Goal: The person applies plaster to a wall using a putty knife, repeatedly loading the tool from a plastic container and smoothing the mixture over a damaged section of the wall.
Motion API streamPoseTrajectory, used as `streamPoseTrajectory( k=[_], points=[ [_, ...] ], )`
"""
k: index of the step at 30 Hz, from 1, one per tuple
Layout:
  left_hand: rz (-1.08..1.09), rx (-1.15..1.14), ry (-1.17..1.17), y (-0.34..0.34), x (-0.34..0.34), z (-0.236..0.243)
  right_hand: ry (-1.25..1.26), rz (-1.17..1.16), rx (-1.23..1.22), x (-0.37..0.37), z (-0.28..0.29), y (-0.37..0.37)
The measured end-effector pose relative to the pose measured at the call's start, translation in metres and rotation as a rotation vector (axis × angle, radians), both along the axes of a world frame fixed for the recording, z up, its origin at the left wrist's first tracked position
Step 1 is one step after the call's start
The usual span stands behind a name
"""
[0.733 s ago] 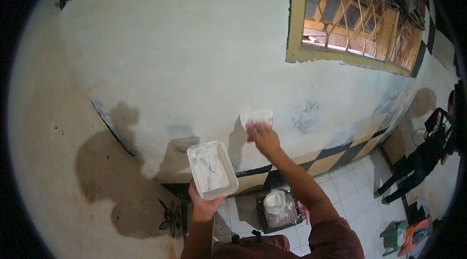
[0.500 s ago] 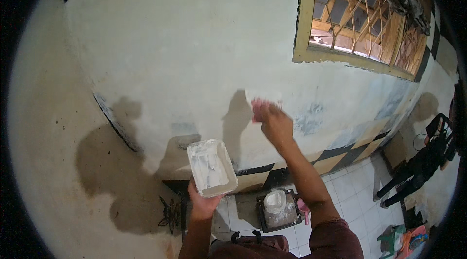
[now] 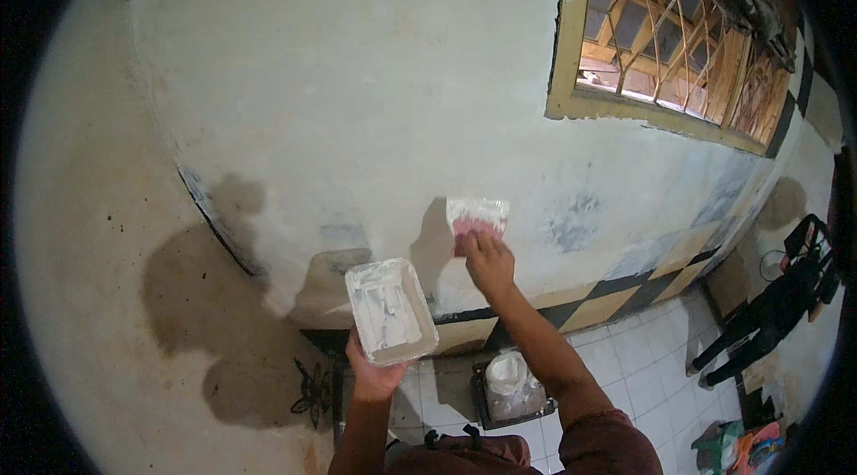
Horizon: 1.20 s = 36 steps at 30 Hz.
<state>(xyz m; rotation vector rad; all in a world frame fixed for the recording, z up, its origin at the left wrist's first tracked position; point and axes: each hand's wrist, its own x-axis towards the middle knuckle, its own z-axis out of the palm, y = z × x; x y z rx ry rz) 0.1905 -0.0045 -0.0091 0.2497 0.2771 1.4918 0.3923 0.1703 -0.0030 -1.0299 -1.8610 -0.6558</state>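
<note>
A person's right hand [image 3: 490,262] gripped a broad pink-and-white scraper [image 3: 478,223] against a pale, patchy wall [image 3: 357,109], its fingers closed over the pink part and its whitened edge pointing up. That grip, low and central on the tool, probably let pressure spread along the wide edge.

The left hand [image 3: 378,377] held a white rectangular tray [image 3: 422,304] from beneath its near end, fingers curled around the underside. The tray was likely carried just left of and below the scraper so that the two stayed within easy reach of each other, its open top turned up toward the person, presumably to hold in the contents. Inside, white paste [image 3: 382,301] lay smeared unevenly over the bottom, with greyer streaks where it looked thin.

Below, a round white tub [image 3: 507,370] stood on a low dark-edged stand [image 3: 483,405] on the tiled floor [image 3: 629,350], perhaps set there to be close by; what it contained was hard to make out. Whitish residue marked the stand's top. At far right, another person [image 3: 763,323] in dark clothes stood well apart.
</note>
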Motion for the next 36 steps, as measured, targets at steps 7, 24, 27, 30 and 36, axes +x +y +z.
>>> streamPoseTrajectory(
  k=[7,24,27,30,36],
  points=[
    [0.027,-0.031,0.036,-0.004,0.003,-0.001,-0.229,0.007,0.047,0.018,-0.061,0.026],
    [-0.019,-0.042,-0.026,-0.007,-0.002,-0.004,0.035,0.018,-0.163,0.069,-0.07,-0.002],
    [-0.049,-0.037,0.013,-0.006,-0.003,-0.006,0.394,-0.129,-0.115,0.08,-0.02,-0.011],
    [-0.06,-0.066,0.011,-0.009,-0.001,-0.008,0.645,-0.157,-0.202,0.097,0.009,0.004],
    [-0.008,-0.075,-0.022,-0.005,-0.003,-0.029,0.77,0.134,-0.087,0.03,0.009,0.064]
  ],
)
